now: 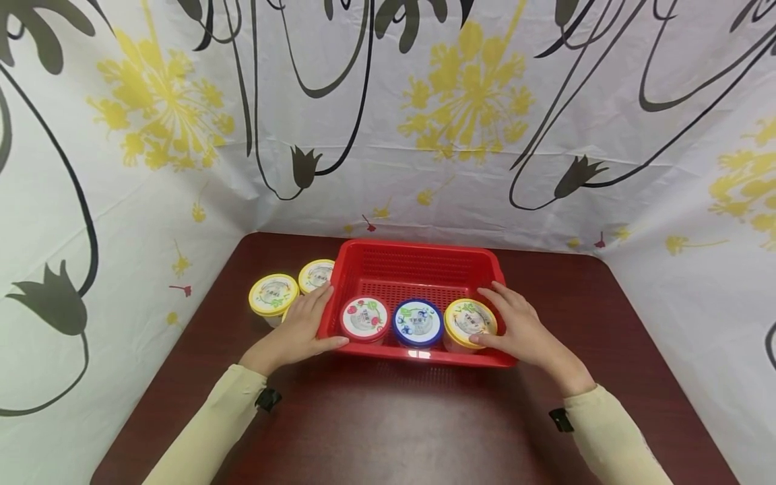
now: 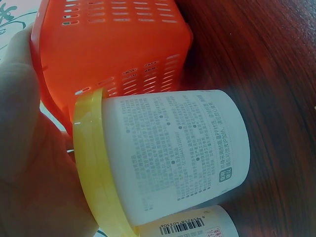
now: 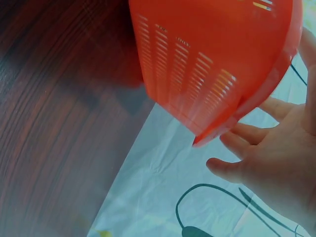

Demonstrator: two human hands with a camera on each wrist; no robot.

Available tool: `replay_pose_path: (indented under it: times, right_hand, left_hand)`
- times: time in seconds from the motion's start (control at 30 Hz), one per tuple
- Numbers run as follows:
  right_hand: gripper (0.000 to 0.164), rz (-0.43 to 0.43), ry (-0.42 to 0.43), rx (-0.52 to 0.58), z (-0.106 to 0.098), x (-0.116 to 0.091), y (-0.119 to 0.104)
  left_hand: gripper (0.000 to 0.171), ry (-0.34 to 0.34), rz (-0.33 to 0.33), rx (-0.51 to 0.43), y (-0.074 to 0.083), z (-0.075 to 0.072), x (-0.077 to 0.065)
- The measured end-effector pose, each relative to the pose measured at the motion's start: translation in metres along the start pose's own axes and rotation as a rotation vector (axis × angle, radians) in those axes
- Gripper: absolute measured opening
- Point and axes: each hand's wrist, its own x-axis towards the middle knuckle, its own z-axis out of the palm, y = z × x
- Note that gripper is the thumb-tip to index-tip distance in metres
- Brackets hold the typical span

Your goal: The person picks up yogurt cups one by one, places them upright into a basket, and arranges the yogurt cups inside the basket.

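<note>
A red plastic basket (image 1: 412,249) stands on the table with a row of three lidded tubs along its near side: a red-lidded tub (image 1: 364,318), a blue-lidded tub (image 1: 418,322) and a yellow-lidded tub (image 1: 470,320). My left hand (image 1: 298,328) rests at the basket's left rim, fingers extended and thumb toward the near corner. Over the right rim lies my right hand (image 1: 520,328), its thumb overlapping the yellow lid in the head view. In the right wrist view its fingers (image 3: 242,140) spread apart along the rim.
Outside the basket on the left stand several yellow-lidded tubs, among them a front tub (image 1: 274,295) and a back tub (image 1: 316,273). One upright tub (image 2: 177,153) is close beside the basket wall, below my left hand. A patterned cloth (image 1: 388,121) hangs around the dark table (image 1: 418,417).
</note>
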Motion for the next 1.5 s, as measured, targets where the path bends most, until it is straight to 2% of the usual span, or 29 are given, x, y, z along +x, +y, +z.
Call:
replay_pose_path:
  times: [0.3,0.8,0.9,1.03,1.2,1.33,1.5]
  right_hand:
    - [0.114,0.059,-0.082,0.022,-0.005,-0.006,0.002]
    - [0.118,0.089,-0.14,-0.03,-0.008,-0.004,-0.002]
    - [0.118,0.086,-0.146,-0.032,-0.009,-0.003,-0.002]
    - [0.119,0.08,-0.15,-0.039,-0.009,-0.002,-0.002]
    - [0.119,0.077,-0.15,-0.045,-0.009,-0.003,-0.001]
    - [0.118,0.071,-0.148,-0.044,-0.009,-0.003,-0.001]
    - [0.117,0.067,-0.146,-0.025,-0.01,-0.004,-0.003]
  left_hand:
    - [0.12,0.0,0.005,0.007,-0.001,0.0,0.0]
    - [0.117,0.024,0.005,0.018,0.001,-0.001,0.001]
    - [0.11,0.036,0.02,0.029,0.001,-0.008,0.001]
    - [0.097,0.084,0.026,0.065,-0.004,-0.024,0.0]
    - [0.079,0.178,0.029,0.183,-0.017,-0.045,-0.004]
    - [0.068,0.21,0.027,0.247,-0.027,-0.05,-0.009]
    - [0.063,0.239,0.026,0.239,-0.035,-0.051,-0.015]
